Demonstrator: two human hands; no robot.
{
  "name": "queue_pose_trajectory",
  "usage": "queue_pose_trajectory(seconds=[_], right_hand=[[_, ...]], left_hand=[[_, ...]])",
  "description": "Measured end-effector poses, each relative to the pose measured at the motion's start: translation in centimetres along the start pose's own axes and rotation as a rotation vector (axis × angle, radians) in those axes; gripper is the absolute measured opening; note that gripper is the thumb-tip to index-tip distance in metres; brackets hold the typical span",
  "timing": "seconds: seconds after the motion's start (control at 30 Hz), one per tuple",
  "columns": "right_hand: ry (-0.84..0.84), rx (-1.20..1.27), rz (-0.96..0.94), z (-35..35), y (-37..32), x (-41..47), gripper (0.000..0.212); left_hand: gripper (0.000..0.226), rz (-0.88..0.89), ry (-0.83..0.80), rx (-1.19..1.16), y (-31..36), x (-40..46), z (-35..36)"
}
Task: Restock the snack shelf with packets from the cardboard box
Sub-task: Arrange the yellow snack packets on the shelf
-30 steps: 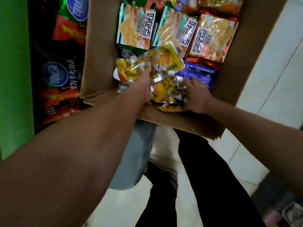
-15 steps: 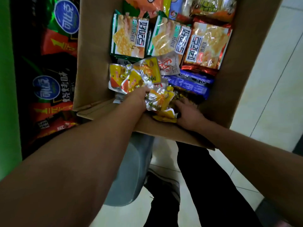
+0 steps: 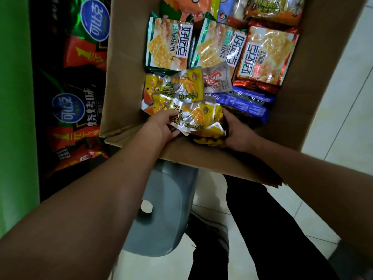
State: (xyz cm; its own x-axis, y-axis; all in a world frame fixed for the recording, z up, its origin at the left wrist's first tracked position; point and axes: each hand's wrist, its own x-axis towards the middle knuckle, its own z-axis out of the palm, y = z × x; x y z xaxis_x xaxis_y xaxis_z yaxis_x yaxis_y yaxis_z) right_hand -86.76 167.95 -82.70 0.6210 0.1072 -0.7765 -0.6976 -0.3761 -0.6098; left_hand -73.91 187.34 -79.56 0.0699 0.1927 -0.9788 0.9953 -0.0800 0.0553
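An open cardboard box [image 3: 123, 81] holds many snack packets. At its near end lies a heap of small yellow-and-silver packets [image 3: 191, 118]. My left hand [image 3: 161, 126] grips the left side of this heap, fingers curled over a packet. My right hand [image 3: 238, 132] holds the heap's right side from below, fingers curled round the packets. Further in lie green cracker packets [image 3: 167, 47], a red cracker packet [image 3: 266, 57] and blue packets [image 3: 246, 102]. The snack shelf [image 3: 76, 93] at the left is stocked with dark chip bags.
The box rests on a grey plastic stool [image 3: 163, 215]. A green shelf upright [image 3: 16, 98] runs down the left edge. My dark trouser legs [image 3: 262, 229] and a shoe [image 3: 210, 235] stand on the pale tiled floor [image 3: 347, 102] at the right.
Both hands have gathered the yellow packets toward the near end of the box and now grip the heap from either side. The view has shifted slightly.
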Motion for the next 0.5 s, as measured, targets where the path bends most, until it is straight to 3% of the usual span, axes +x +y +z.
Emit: queue_pose_trajectory(seconds=[0.13, 0.33, 0.43, 0.5], right_hand=[[-0.157, -0.046, 0.054, -1.0, -0.6, 1.5, 0.117], [-0.211, -0.387, 0.093, -1.4, -1.7, 0.5, 0.057], [-0.155, -0.539, 0.021, -1.9, -2.6, -1.3, 0.055], [-0.126, -0.499, -0.028, -3.0, -3.9, -2.9, 0.059]], left_hand=[[0.005, 0.004, -0.008, -0.069, -0.4, -0.2, 0.2], [0.013, 0.020, -0.059, -0.147, -1.2, -1.8, 1.3], [0.025, 0.046, -0.133, -0.232, -0.9, -3.2, 1.7], [0.034, 0.070, -0.165, -0.310, -0.6, -4.6, 1.5]])
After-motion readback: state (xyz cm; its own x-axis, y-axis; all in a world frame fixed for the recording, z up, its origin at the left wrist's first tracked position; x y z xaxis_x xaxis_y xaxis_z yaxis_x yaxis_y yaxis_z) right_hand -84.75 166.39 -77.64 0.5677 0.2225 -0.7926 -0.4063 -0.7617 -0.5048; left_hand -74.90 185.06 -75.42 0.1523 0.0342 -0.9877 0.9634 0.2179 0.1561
